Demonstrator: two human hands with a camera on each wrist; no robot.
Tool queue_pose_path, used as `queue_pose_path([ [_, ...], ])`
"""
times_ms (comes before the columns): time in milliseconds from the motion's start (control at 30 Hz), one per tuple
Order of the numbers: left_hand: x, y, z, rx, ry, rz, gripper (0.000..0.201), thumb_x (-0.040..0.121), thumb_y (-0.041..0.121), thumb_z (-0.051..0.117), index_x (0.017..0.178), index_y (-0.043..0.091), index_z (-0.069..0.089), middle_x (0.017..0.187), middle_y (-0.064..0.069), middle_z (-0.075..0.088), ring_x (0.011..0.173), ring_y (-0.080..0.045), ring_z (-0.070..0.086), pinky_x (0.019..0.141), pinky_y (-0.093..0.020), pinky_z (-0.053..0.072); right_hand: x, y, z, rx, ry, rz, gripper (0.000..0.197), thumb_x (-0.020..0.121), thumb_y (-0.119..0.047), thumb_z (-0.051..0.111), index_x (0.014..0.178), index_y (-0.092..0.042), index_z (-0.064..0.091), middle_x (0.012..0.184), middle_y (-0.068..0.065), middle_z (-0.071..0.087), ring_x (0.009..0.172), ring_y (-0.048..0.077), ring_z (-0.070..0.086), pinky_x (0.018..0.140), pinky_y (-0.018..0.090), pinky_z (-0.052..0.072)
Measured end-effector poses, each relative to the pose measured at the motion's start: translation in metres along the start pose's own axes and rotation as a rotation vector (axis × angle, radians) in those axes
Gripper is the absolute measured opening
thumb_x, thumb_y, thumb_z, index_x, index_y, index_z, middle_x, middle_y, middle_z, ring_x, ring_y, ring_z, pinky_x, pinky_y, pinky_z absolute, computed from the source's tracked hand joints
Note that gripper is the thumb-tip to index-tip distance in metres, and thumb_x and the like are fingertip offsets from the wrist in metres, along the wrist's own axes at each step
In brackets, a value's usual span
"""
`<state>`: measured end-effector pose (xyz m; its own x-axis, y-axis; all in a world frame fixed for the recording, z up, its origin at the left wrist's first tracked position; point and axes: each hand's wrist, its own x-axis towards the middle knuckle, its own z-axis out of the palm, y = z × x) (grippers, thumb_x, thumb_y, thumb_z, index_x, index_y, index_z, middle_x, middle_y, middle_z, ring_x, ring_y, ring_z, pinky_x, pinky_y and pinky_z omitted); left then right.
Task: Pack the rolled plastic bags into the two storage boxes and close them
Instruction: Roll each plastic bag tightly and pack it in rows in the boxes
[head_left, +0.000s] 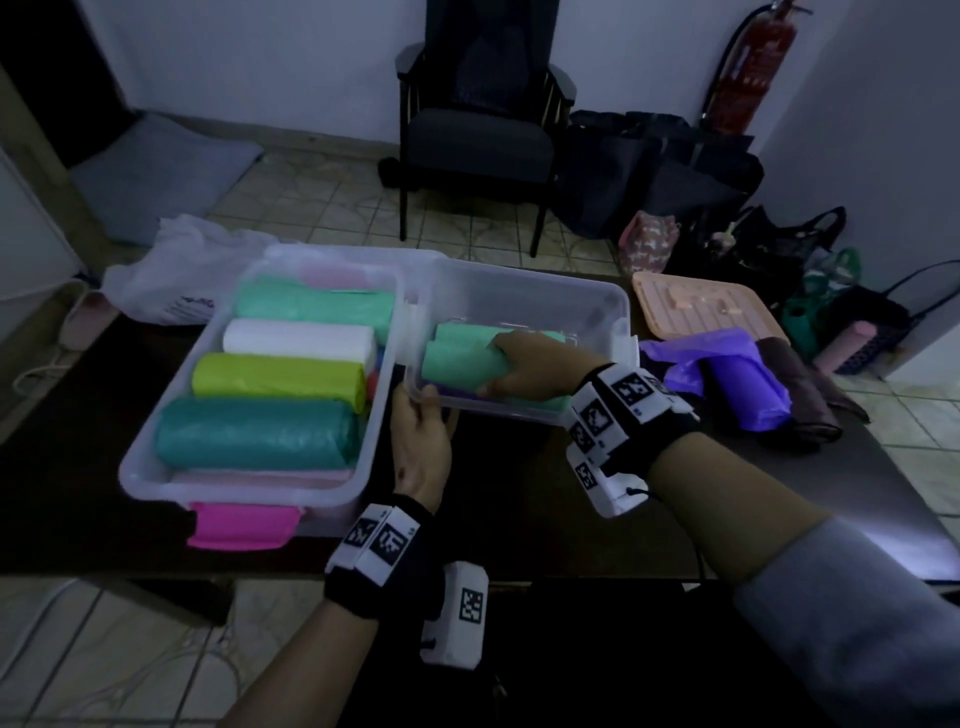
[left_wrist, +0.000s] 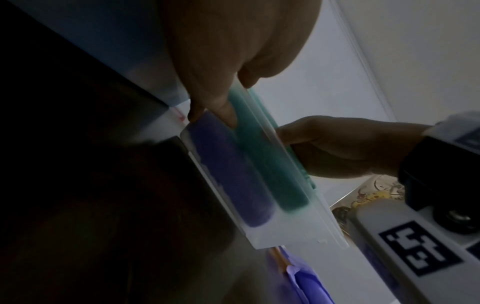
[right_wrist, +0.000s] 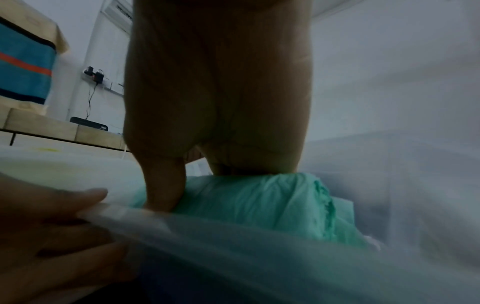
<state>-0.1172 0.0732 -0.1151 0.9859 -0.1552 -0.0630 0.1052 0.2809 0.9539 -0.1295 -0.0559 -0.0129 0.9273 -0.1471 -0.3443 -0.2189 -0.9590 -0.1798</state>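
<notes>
Dim room, dark counter (head_left: 493, 519). We see two clear storage boxes side by side on it, both without lids.

The larger box (head_left: 156, 467), on the left with a pink latch (head_left: 241, 525) on its near end, is packed with rolled bags: a dark teal roll (head_left: 254, 434) nearest us, then a yellow-green roll (head_left: 278, 379), a white roll (head_left: 298, 340) and a mint roll (head_left: 311, 304) toward the far end. Something pale pink shows at both ends beneath them.

The smaller box (head_left: 597, 306) sits just to the right of it. Our right hand (head_left: 535, 369) reaches inside, fingers and thumb curled round a mint green roll (head_left: 457, 358); the right wrist view shows the thumb (right_wrist: 162, 185) pressed into the plastic of this roll. Through the box wall, the left wrist view shows a purple roll (left_wrist: 228, 174) lying in the bottom beside the green one.

Our left hand (head_left: 421, 447) grips the near left corner of the smaller box, thumb over the rim and fingers against the outside wall.

On the counter to the right of the smaller box: a loosely wound purple roll (head_left: 743, 389), dark brown folded material (head_left: 800, 384) beside it, and a peach lid (head_left: 701, 306) behind them. A white carrier bag (head_left: 171, 275) lies behind the larger box.
</notes>
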Motion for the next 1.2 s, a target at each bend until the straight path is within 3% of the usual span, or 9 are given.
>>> queue_pose_path([
  [133,0.001,-0.006,-0.004,0.027,-0.006,0.028,0.071,0.077,0.056,0.043,0.136,0.016,0.043,0.134,-0.007,0.052,0.126,-0.023,0.048,0.106,-0.050,0.038,0.006,-0.004,0.005,0.017,-0.075,0.044,0.059,0.092,-0.046,0.051,0.136,-0.007,0.042,0.139,0.015,0.044,0.126,0.030,0.042,0.102,0.034,0.034],
  [200,0.001,-0.005,-0.002,0.023,0.007,0.029,0.073,0.076,0.057,0.043,0.136,0.014,0.043,0.133,-0.007,0.053,0.125,-0.024,0.049,0.105,-0.050,0.039,0.007,-0.005,0.005,0.030,-0.036,0.059,0.053,0.096,-0.045,0.041,0.130,-0.005,0.048,0.133,0.020,0.048,0.123,0.033,0.044,0.101,0.035,0.034],
  [333,-0.003,0.003,0.004,-0.012,0.050,-0.008,0.064,0.082,0.045,0.041,0.132,0.006,0.043,0.130,-0.013,0.054,0.121,-0.026,0.052,0.103,-0.050,0.042,0.003,-0.006,0.008,0.131,-0.002,0.032,0.048,0.100,-0.034,0.040,0.141,-0.011,0.034,0.145,0.013,0.040,0.131,0.028,0.039,0.104,0.029,0.029],
  [500,-0.004,0.001,0.004,0.006,0.069,0.000,0.063,0.085,0.050,0.044,0.133,0.008,0.043,0.132,-0.012,0.053,0.122,-0.026,0.051,0.103,-0.050,0.042,0.007,-0.003,0.008,0.180,0.053,0.042,0.046,0.103,-0.036,0.027,0.114,-0.001,0.055,0.125,0.019,0.054,0.116,0.032,0.049,0.095,0.030,0.033],
  [600,-0.001,-0.001,0.003,0.051,0.073,0.018,0.071,0.078,0.054,0.041,0.132,0.007,0.045,0.130,-0.012,0.054,0.122,-0.026,0.052,0.103,-0.049,0.041,0.008,-0.005,0.011,0.136,0.068,0.046,0.054,0.103,-0.039,0.021,0.116,0.000,0.055,0.124,0.021,0.054,0.117,0.034,0.048,0.098,0.033,0.031],
  [800,0.005,0.010,0.012,0.117,0.086,0.000,0.050,0.088,0.037,0.041,0.123,0.002,0.049,0.122,-0.015,0.058,0.112,-0.027,0.057,0.098,-0.047,0.046,0.011,-0.011,0.012,0.231,0.079,0.135,0.049,0.104,-0.037,0.017,0.145,-0.017,0.033,0.141,0.019,0.043,0.127,0.035,0.041,0.105,0.037,0.030],
  [933,0.010,0.011,0.016,0.156,0.106,-0.017,0.046,0.086,0.036,0.040,0.116,0.002,0.051,0.115,-0.016,0.059,0.107,-0.029,0.059,0.097,-0.048,0.047,0.022,-0.011,0.013,0.167,0.078,0.136,0.068,0.094,-0.062,0.014,0.131,-0.018,0.050,0.132,0.017,0.050,0.119,0.034,0.047,0.104,0.047,0.035],
  [1100,0.014,0.018,0.019,0.254,0.122,-0.057,0.045,0.087,0.036,0.041,0.116,0.003,0.051,0.116,-0.016,0.059,0.109,-0.029,0.057,0.099,-0.043,0.045,0.032,-0.006,0.017,0.155,0.079,0.148,0.067,0.092,-0.065,0.015,0.136,-0.024,0.044,0.137,0.013,0.047,0.124,0.034,0.044,0.105,0.051,0.032],
  [1200,0.015,0.023,0.020,0.396,0.130,-0.047,0.033,0.099,0.024,0.039,0.118,0.000,0.051,0.120,-0.016,0.057,0.111,-0.029,0.054,0.093,-0.029,0.039,0.034,-0.006,0.014,0.165,0.054,0.150,0.066,0.094,-0.062,0.014,0.140,-0.022,0.040,0.142,0.013,0.043,0.129,0.032,0.041,0.108,0.046,0.029],
])
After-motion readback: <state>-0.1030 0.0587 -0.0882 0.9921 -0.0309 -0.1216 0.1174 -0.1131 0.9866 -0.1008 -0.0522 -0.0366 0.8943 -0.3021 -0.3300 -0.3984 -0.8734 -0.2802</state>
